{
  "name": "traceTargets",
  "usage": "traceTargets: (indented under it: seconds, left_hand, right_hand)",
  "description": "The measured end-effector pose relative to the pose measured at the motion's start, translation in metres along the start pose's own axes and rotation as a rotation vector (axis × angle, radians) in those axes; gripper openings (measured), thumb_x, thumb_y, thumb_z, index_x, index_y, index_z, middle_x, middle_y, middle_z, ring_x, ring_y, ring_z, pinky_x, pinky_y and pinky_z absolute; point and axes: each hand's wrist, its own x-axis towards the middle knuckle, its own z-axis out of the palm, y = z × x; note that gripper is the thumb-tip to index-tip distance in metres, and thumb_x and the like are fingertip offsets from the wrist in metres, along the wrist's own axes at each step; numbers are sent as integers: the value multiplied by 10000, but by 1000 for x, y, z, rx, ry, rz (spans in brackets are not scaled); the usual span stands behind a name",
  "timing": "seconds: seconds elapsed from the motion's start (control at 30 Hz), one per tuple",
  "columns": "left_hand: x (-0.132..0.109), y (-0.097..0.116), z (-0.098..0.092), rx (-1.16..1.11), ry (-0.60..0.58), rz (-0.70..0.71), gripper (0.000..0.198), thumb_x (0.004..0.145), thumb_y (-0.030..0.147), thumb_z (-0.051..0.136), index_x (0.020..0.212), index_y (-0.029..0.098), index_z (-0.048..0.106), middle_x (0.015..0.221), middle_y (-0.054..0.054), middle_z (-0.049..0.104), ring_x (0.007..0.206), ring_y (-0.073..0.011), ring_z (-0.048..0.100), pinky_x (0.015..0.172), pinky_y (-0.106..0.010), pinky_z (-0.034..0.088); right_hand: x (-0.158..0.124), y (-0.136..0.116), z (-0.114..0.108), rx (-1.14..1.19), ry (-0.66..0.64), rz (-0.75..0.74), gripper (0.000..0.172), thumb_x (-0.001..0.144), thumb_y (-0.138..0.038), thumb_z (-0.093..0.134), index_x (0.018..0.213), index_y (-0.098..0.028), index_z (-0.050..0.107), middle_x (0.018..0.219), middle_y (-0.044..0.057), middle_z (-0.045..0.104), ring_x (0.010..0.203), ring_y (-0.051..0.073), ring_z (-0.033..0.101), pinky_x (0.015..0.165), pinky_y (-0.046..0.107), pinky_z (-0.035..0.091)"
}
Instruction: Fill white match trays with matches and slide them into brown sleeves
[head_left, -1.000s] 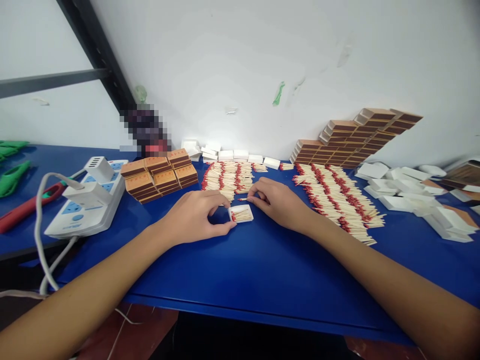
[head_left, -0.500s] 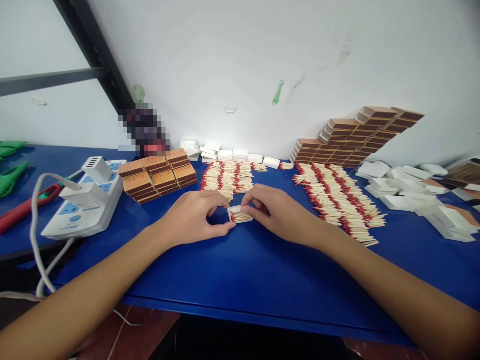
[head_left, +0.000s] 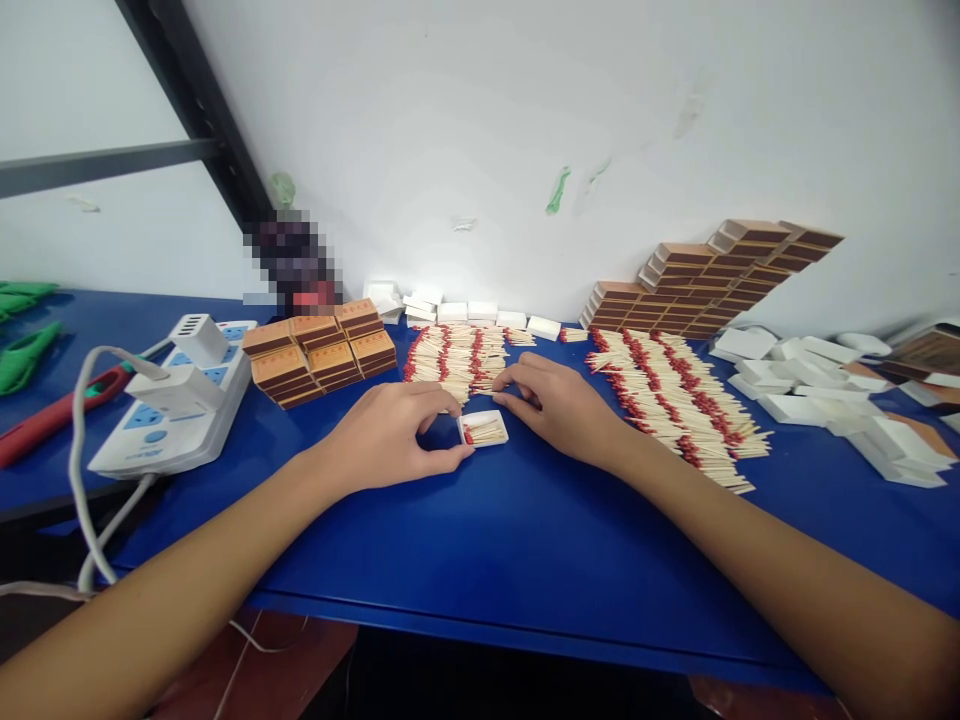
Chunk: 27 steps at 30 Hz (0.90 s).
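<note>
A small white matchbox tray (head_left: 484, 429) with several red-tipped matches in it lies on the blue table (head_left: 480, 540). My left hand (head_left: 390, 435) is curled beside it, with thumb and forefinger pinching the tray's left end. My right hand (head_left: 559, 405) rests just behind and right of the tray. Its fingers are bent at the near edge of a heap of matches (head_left: 454, 358); whether they pinch a match is hidden.
A longer spread of matches (head_left: 675, 400) lies to the right, with stacked brown matchbox sleeves (head_left: 712, 275) behind it and loose white trays (head_left: 825, 390) farther right. More brown boxes (head_left: 319, 350) and a white power strip (head_left: 172, 400) sit on the left.
Half a second ago my right hand's fingers were over the tray. Now it has drawn back toward the match heap. My left hand has stayed on the tray.
</note>
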Motion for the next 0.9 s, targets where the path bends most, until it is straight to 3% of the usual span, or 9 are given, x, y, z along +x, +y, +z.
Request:
traceTargets:
  seconds: [0.47,0.67,0.9]
  left_hand:
    - [0,-1,0,-13,-15,4,260,888,453,760,986,213,736,716,34,605,626,-127,546,597,-273,370]
    - [0,-1,1,0,6,14,260,888,447,756,996,211,745,708,32,599,621,-125,542,598,-269,372]
    - [0,-1,0,-4,-3,12,268,891,461,756,996,215,745,713,30,603,625,-129,549,600,-269,379]
  right_hand:
    - [-2,-1,-7,-74,-72,61,99,1063,-265,559,995,-214,609,986,51,627,790,192,577,703,311,406]
    - [-12,-23,-22,-20,-76,0,121,1075,-275,533,981,-226,593,1001,66,639,827,205,594,706,318,418]
    - [-18,-38,-14,-10,-134,-23,58,1057,-252,557,1023,-227,597,991,53,631,827,199,604,702,314,413]
